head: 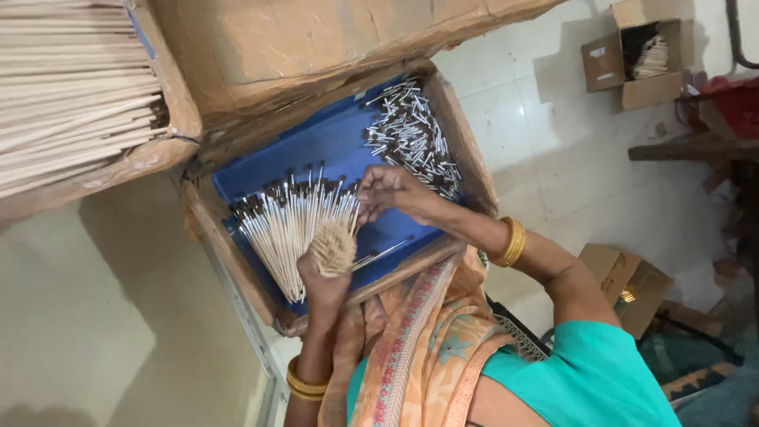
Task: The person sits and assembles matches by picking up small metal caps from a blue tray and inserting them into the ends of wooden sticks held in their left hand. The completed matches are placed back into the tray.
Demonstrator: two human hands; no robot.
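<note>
Our left hand is nearest, fingers curled tight around a bundle of sticks. Our right hand pinches sticks from the fanned pile in the blue tray.

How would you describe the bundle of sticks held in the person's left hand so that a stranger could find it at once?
Start at the blue-lined cardboard tray in the middle. At its near edge the left hand grips a tight bundle of pale sticks, seen end-on as a round, bristly face. Unlike the dark-tipped sticks fanned out flat beside it, or the silvery heap farther back, it is lifted and bunched.
</note>
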